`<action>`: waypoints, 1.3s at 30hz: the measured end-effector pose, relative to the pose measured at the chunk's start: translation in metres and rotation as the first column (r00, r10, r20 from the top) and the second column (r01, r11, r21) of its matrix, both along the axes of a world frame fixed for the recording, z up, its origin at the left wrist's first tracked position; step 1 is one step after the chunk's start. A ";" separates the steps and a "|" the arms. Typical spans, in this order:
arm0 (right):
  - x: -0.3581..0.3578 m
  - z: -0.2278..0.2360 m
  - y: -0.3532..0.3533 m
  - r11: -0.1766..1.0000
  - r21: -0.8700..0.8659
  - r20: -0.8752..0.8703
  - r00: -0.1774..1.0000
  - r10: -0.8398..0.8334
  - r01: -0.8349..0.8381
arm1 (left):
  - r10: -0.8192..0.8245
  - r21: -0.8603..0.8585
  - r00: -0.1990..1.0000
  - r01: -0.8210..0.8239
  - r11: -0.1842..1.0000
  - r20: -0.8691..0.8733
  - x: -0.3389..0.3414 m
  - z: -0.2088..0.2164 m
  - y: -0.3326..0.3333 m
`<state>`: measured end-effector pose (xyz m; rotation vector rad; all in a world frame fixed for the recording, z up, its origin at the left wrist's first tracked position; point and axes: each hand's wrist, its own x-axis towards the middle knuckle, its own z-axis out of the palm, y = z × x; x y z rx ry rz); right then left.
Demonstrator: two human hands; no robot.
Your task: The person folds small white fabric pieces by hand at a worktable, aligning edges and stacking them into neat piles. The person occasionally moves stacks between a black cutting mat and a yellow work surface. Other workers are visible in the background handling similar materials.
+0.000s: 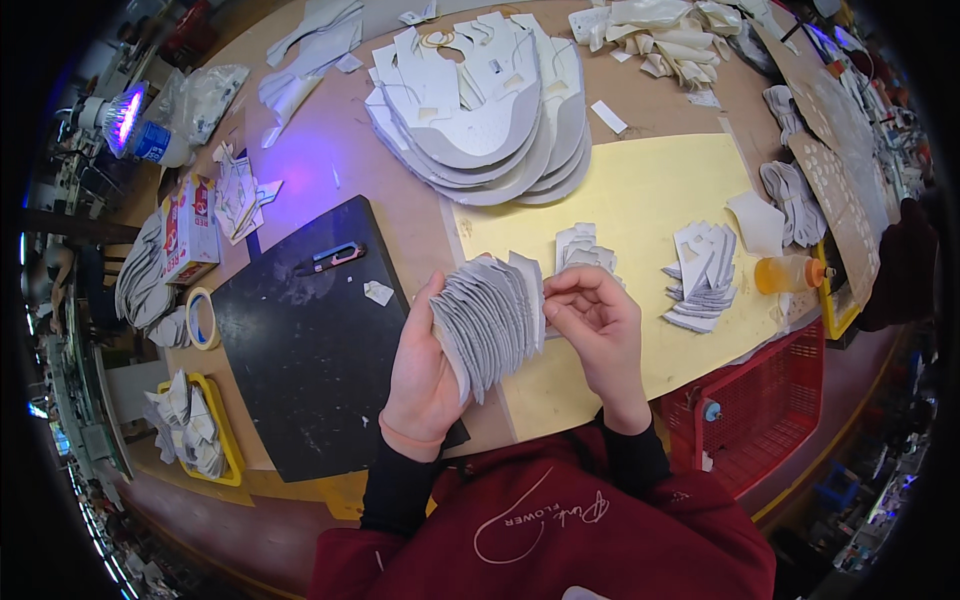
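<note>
A thick stack of small grey-and-white cut pieces [485,325], fanned like a deck of cards, rests in my left hand [415,375], whose fingers wrap its left side and underside. My right hand [603,335] has thumb and forefinger pinched together at the right edge of the stack, by the outermost pale piece. Whether that piece is gripped between the fingertips is too small to tell apart from the edge. Just beyond my right hand lies a small pile of similar pieces [582,245] on the yellow sheet [650,185]. Another fanned pile [703,270] sits farther right on it.
Large grey-white padded panels [465,100] are stacked at the far middle. A black board [300,350] bearing thread snips [338,257] lies left, beside a tape roll [202,318] and yellow tray [228,440]. An orange-filled bottle [790,274] and red crate [765,400] are right.
</note>
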<state>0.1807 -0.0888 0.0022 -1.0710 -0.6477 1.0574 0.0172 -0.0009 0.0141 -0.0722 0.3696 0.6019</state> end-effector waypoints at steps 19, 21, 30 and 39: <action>0.001 0.005 -0.008 1.000 -0.003 -0.032 0.999 0.009 -0.009 | -0.040 0.092 0.999 0.040 0.995 0.002 -0.002 0.001 -0.002; 0.005 0.006 -0.008 1.000 0.012 -0.097 0.995 0.006 -0.005 | -0.042 0.085 0.999 0.042 0.995 -0.007 0.000 0.004 -0.003; 0.030 0.039 0.009 0.978 -0.188 0.440 0.883 0.165 -0.089 | -0.138 0.076 0.990 0.136 0.988 0.020 0.002 -0.001 -0.007; 0.036 0.039 0.008 0.980 0.158 0.745 0.637 -0.199 0.122 | -0.098 0.080 0.995 0.100 0.992 -0.023 0.003 0.003 -0.006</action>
